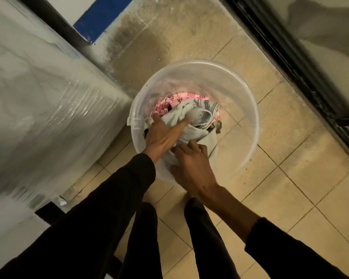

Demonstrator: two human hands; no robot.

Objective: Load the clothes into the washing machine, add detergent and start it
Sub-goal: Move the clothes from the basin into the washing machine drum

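A clear plastic bucket stands on the tiled floor and holds a heap of clothes. On top lies a pale grey garment, over a pink patterned cloth. My left hand reaches into the bucket from the left, fingers spread over the grey garment and sinking into its folds. My right hand grips the near part of the same garment, fingers curled into the fabric. The washing machine, wrapped in shiny plastic film, stands at the left beside the bucket.
A dark door frame runs along the right. A blue and white wall strip is at the far end. My legs in dark trousers stand just before the bucket. A wet patch darkens the floor beyond it.
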